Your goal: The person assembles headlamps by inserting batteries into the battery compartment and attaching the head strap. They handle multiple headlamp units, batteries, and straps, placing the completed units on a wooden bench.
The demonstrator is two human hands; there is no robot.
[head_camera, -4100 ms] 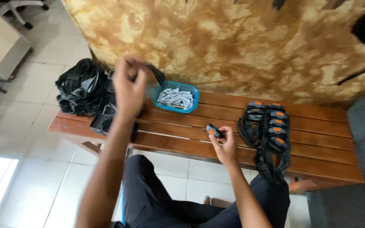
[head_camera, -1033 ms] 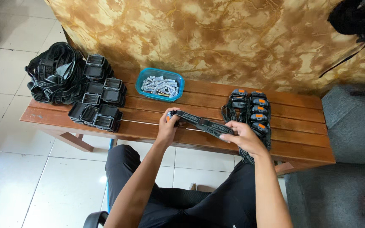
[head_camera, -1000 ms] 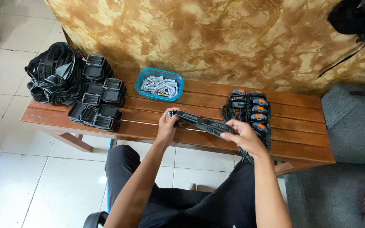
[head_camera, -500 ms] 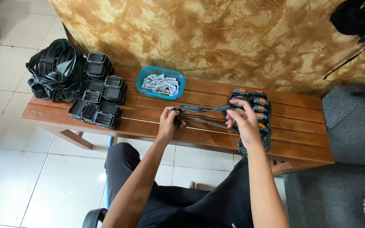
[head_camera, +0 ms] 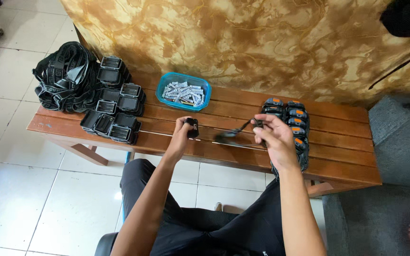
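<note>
Fingers of my left hand (head_camera: 182, 135) are pinched around a small black plastic housing (head_camera: 192, 128), which sits just above the knuckles at my fingertips. My right hand (head_camera: 275, 138) is closed on the other end of a dark elastic strap (head_camera: 236, 132) that runs between the two hands, sagging a little in the middle and blurred there, so I cannot tell exactly how it loops.

Just beyond my right hand, nearly touching the fingers, lies a stack of black-and-orange lamp units (head_camera: 290, 118) on the wooden bench (head_camera: 338, 156). Beyond my left hand and slightly to its right stands a blue tray (head_camera: 161, 92) of small silvery parts. Well off to the left of that hand are open black cases (head_camera: 115, 111) and, farther still, a heap of black straps (head_camera: 65, 78).

I judge the housing to be light, rigid and a bit slick, best held by its short sides between thumb and forefinger. The strap looks soft and stretchy; it will flop unless kept under light tension, so I would grip it close to its end.
</note>
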